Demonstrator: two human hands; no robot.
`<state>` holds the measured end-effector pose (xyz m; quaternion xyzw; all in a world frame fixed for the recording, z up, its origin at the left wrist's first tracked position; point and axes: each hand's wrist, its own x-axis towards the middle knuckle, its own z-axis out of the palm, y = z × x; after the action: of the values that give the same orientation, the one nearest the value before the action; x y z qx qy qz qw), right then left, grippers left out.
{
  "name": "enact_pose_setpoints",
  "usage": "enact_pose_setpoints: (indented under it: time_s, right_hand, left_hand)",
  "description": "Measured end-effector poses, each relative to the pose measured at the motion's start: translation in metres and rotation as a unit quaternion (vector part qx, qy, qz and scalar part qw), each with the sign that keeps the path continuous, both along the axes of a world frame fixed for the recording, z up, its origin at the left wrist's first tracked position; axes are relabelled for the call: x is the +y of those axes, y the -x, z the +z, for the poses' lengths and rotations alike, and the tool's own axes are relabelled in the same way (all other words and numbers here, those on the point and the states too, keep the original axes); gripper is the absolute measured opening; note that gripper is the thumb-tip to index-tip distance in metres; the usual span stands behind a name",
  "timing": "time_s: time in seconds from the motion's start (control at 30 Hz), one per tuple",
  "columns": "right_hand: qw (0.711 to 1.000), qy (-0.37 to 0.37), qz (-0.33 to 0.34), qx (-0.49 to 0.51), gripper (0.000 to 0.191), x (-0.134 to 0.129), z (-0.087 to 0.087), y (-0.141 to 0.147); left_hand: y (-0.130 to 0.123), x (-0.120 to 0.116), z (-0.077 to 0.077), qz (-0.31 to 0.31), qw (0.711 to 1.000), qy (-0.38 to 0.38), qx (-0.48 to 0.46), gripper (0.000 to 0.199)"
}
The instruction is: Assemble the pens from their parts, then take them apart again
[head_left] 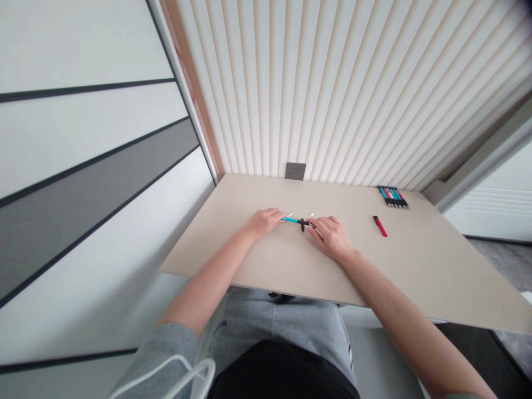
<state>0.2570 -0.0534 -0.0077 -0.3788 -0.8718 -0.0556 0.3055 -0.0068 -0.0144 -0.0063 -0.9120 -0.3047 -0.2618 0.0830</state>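
A blue pen [290,220] with a black front end lies level between my two hands, just over the table. My left hand [267,221] is closed on its blue end, at the left. At the black end, the fingers of my right hand [331,235] are closed around the tip. Beneath the pen, a small black piece [303,226] rests on the table, partly covered by it. A thin white stick-like piece [290,215] shows beside my left fingertips. Another tiny white piece [311,214] lies just beyond my right hand.
On the beige table [266,266], a red pen-like piece with a black end [380,226] lies to the right. Farther back is a row of several coloured pens [393,197]. A dark wall socket [295,171] sits behind the table, on the ribbed wall [266,111].
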Motion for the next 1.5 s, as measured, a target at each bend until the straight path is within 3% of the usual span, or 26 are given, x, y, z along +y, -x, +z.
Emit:
enact_pose_setpoints:
  time_s: [0.27, 0.4, 0.5, 0.57, 0.7, 0.77, 0.9, 1.13, 1.33, 1.5]
  right_hand:
    - [0.999, 0.041, -0.001, 0.029, 0.026, 0.007, 0.002, -0.002]
    - [0.979, 0.111, 0.011, 0.172, 0.026, 0.002, 0.009, -0.003]
    - [0.930, 0.167, 0.004, 0.326, 0.025, 0.004, 0.014, -0.005]
    - [0.886, 0.165, -0.023, 0.434, 0.027, 0.010, 0.015, -0.012]
    - [0.766, 0.098, -0.075, 0.631, 0.034, 0.031, 0.015, -0.044]
    - [0.745, 0.096, -0.124, 0.649, 0.038, 0.040, 0.012, -0.065]
    - [0.820, 0.126, -0.298, 0.473, 0.050, 0.048, 0.003, -0.098]
    - [0.885, 0.168, -0.329, 0.282, 0.031, 0.046, -0.017, -0.092]
    - [0.897, 0.152, -0.368, 0.194, 0.030, 0.047, -0.019, -0.093]
    - [0.866, 0.106, -0.456, 0.174, 0.026, 0.041, -0.017, -0.116]
  left_hand:
    - [0.000, 0.001, 0.001, -0.003, 1.000, -0.004, -0.015, 0.026]
    - [-0.009, -0.005, 0.008, -0.011, 0.999, 0.014, -0.028, 0.027]
    - [-0.019, -0.010, 0.015, -0.030, 0.999, 0.036, -0.015, 0.030]
    - [-0.022, -0.010, 0.017, -0.013, 0.999, 0.038, -0.018, 0.038]
    - [-0.016, -0.003, 0.013, 0.069, 0.995, 0.072, -0.031, 0.022]
    - [-0.010, 0.001, 0.009, 0.109, 0.988, 0.106, -0.027, 0.017]
    - [-0.003, 0.005, 0.005, 0.152, 0.976, 0.154, -0.020, 0.013]
    - [-0.004, 0.008, 0.006, 0.138, 0.974, 0.180, -0.013, 0.016]
    - [-0.001, 0.012, 0.004, 0.163, 0.969, 0.185, 0.014, 0.020]
    - [-0.002, 0.014, 0.003, 0.179, 0.969, 0.162, 0.053, 0.018]
